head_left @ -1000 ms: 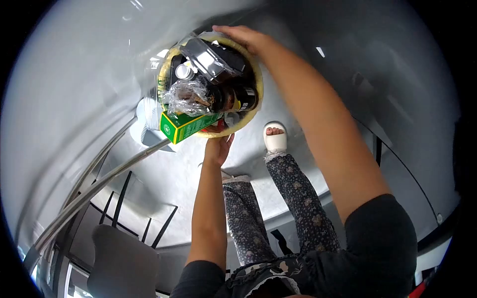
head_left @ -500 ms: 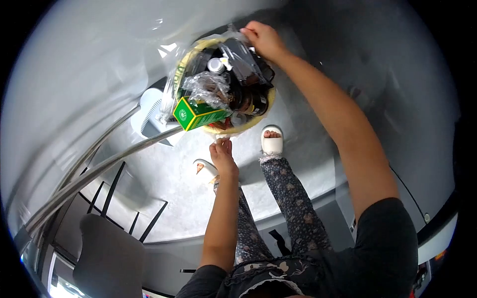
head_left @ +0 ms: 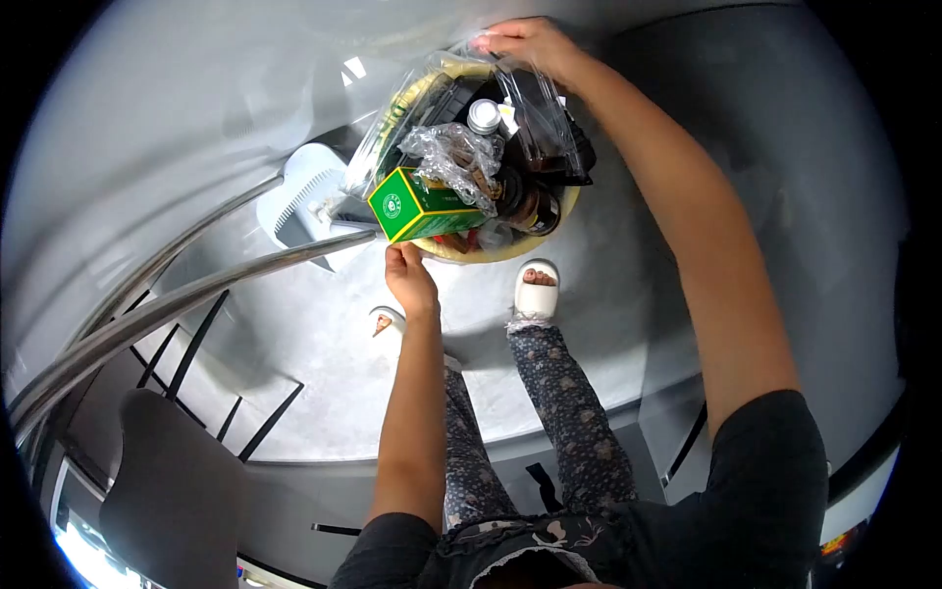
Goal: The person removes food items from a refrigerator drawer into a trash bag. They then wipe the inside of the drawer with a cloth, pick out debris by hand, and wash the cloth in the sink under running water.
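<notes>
Round, pale-yellow-rimmed bin, full, lies between both hands, clear plastic bag at its rim. Right hand at far edge, fingertips pinched on bag film. Left hand at near edge, fingers curled just below green-and-yellow cardboard box; can't tell if they grip film. Crumpled clear plastic wrap hides lower contents; bin wall mostly out of sight.

Round bin with a pale-yellow rim is sitting mouth-up, holding a heap of mixed packaging. Clear plastic bag is bulging past the rim at picture-left; green-and-yellow cardboard box is resting tilted, one end jutting out.
</notes>
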